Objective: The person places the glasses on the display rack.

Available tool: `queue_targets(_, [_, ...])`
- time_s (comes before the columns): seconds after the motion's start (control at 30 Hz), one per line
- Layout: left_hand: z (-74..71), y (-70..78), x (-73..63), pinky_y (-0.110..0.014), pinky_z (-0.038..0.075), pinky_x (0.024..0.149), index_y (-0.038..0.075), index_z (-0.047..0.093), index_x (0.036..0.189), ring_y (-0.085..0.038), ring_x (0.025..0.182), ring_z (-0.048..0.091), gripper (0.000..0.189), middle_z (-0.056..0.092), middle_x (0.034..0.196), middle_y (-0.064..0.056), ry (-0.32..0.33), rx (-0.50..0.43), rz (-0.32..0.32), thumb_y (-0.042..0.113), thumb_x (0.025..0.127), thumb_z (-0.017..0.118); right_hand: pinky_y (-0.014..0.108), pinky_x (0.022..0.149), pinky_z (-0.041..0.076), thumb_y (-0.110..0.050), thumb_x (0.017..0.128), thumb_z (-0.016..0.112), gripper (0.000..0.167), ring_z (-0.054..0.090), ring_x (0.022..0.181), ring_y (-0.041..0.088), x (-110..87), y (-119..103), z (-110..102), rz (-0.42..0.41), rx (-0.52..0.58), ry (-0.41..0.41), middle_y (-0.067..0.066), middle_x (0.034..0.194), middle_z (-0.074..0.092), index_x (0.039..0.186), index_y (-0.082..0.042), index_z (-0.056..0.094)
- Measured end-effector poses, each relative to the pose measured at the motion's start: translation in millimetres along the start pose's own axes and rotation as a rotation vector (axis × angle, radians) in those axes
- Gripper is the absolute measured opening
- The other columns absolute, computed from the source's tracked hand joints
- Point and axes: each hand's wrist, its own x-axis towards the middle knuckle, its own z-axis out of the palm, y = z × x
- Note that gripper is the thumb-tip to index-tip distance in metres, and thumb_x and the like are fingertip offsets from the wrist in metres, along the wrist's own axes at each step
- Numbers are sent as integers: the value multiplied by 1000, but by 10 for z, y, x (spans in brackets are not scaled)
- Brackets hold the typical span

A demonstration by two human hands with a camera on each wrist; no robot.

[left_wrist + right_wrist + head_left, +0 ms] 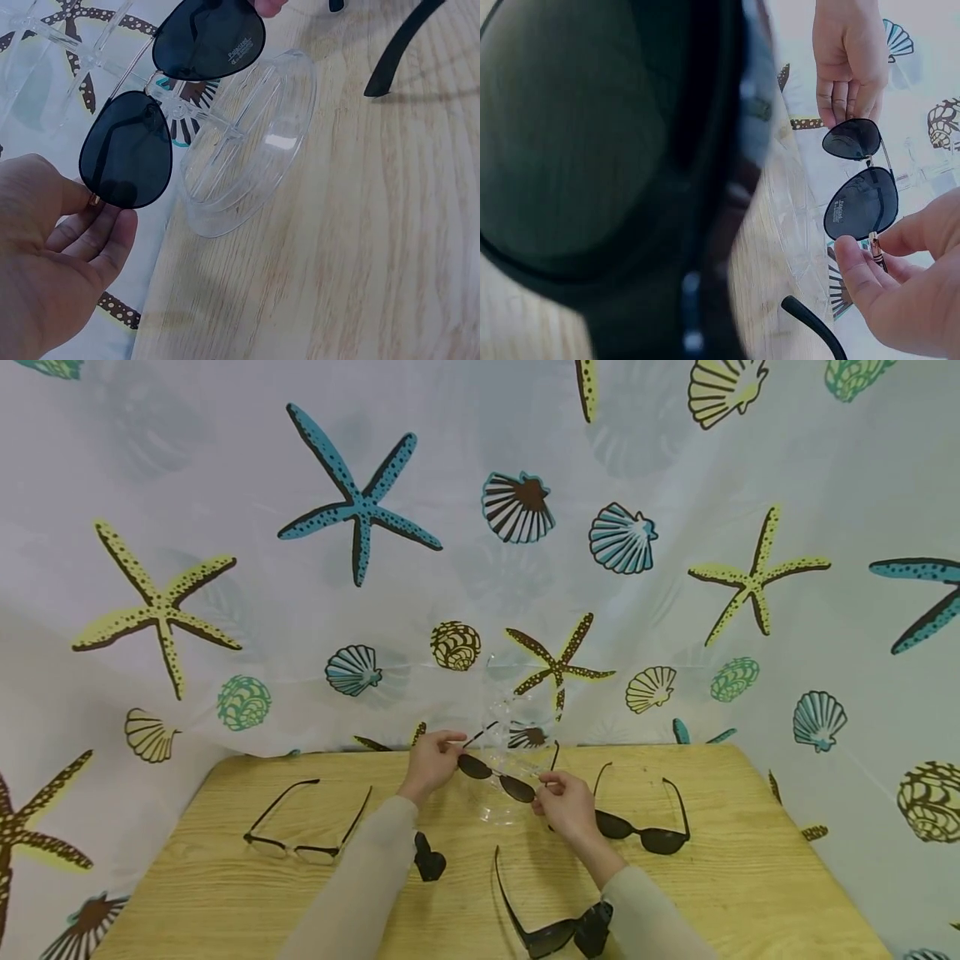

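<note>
Both hands hold one pair of dark aviator sunglasses [517, 788] by its outer ends, lenses facing me and temples spread out behind. My left hand [433, 764] pinches the frame near the left hinge, thumb and fingers meeting at the lens corner. At the other hinge, which is gold-coloured in the right wrist view, my right hand [907, 277] grips with thumb and fingers. Right behind the sunglasses stands a clear plastic display stand [300, 112] with crossbars and an oval base; the lenses overlap its lower part in the head view.
Clear-lens eyeglasses [317, 856] lie open on the wooden table [225, 893] at left. Black sunglasses [664, 841] rest at right, and another dark pair [551, 938] lies in front, below my right forearm. A curtain [450, 585] printed with starfish and shells surrounds the table's back and sides.
</note>
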Motion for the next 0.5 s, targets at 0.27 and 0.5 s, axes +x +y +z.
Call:
queue_targets(0.27, [19, -45, 12, -23, 43, 61, 1, 71, 134, -37, 112, 73, 31, 75, 123, -24, 21, -18, -72, 5, 107, 55, 43, 73, 66, -2, 100, 60, 30, 79, 76, 27, 44, -10, 33, 9, 7, 5, 21, 92, 77, 127, 6, 70])
queue_targets(0.5, [47, -96, 20, -25, 41, 58, 2, 69, 136, -35, 110, 74, 33, 73, 128, -25, 23, -19, -92, 4, 108, 53, 45, 74, 66, -2, 101, 59, 31, 79, 81, 32, 34, -23, 48, 8, -4, 6, 20, 92, 77, 129, 6, 69])
